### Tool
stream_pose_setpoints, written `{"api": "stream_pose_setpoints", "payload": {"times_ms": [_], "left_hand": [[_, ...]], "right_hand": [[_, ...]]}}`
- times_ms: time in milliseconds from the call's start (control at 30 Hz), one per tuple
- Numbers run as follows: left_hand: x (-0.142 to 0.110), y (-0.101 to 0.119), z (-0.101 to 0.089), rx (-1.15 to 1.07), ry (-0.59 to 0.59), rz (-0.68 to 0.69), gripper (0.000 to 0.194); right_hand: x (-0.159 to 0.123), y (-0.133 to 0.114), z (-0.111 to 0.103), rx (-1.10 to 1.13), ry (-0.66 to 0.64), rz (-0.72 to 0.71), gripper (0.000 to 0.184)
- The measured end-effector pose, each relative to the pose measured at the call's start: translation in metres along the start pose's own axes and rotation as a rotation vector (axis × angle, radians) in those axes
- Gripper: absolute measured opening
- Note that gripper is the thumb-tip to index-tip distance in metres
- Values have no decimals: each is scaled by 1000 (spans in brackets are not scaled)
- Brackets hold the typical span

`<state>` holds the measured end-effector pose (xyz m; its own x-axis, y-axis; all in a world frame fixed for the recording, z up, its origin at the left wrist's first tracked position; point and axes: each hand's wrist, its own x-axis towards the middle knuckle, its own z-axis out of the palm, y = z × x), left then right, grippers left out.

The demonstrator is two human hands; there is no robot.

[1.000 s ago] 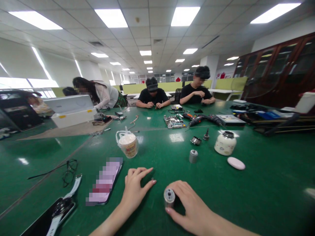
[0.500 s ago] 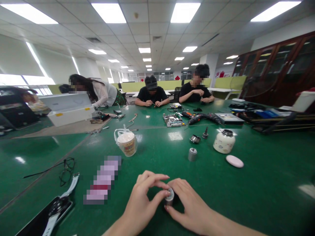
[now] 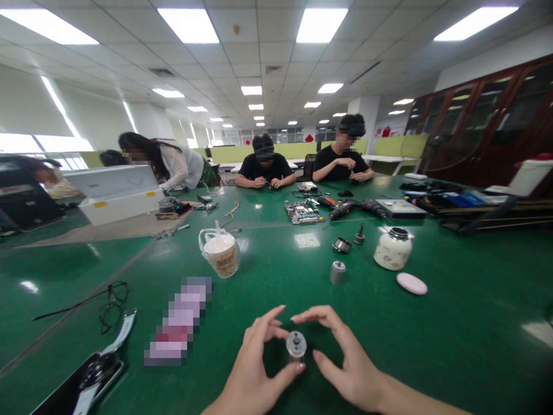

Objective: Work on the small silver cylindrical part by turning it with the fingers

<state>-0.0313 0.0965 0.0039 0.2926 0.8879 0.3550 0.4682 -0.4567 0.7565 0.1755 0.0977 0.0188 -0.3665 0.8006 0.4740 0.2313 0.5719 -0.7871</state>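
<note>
A broad green counter (image 3: 268,294) fills the lower half of this office view, seen from the head of a person at work. Across it sit two people in black shirts (image 3: 264,168), while another person in a white top (image 3: 175,161) leans over beside a white box (image 3: 121,204). Nearest us are two bare hands, raised palm to palm with fingers curved, wrists low, forearms coming in from the bottom. The left hand (image 3: 263,363) has its grip closed lightly on an upright metal cylinder (image 3: 296,344), fingertips on the far side and thumb on the near side, probably to steady it. The right hand (image 3: 345,357) holds its grip open, index finger and thumb arched just beside the cylinder without touching it. The cylinder stands centred between the palms, seemingly so that both hands reach it equally; whether its base meets the counter is hidden. Beyond, a patterned jar (image 3: 393,251) and a bagged cup (image 3: 222,256) stand well apart, perhaps set out of the hands' way. Smaller again are a second cylinder (image 3: 337,273), a metal ring (image 3: 341,245) and a shafted part (image 3: 360,235), grouped near the jar, likely to keep loose pieces together.
</note>
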Motion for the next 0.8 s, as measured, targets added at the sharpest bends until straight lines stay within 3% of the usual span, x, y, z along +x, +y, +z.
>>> {"api": "stream_pose_setpoints", "payload": {"times_ms": [133, 333, 400, 500, 567, 667, 800], "left_hand": [[0, -4, 3, 33, 10, -5, 70], [2, 5, -2, 108, -40, -3, 59], [3, 5, -2, 115, -50, 3, 54], [3, 4, -1, 123, -68, 31, 43], [3, 3, -2, 133, -79, 54, 39], [4, 3, -3, 147, -79, 63, 38], [6, 5, -5, 160, -82, 70, 35]], "right_hand": [[2, -4, 2, 56, -26, -18, 38], [8, -4, -1, 50, 175, 0, 12], [11, -6, -2, 43, 188, 19, 13], [12, -10, 2, 2, 96, 55, 25], [13, -12, 6, -60, 52, 76, 21], [17, -13, 8, -118, 92, 66, 7], [33, -4, -10, 11, 157, 94, 9]]}}
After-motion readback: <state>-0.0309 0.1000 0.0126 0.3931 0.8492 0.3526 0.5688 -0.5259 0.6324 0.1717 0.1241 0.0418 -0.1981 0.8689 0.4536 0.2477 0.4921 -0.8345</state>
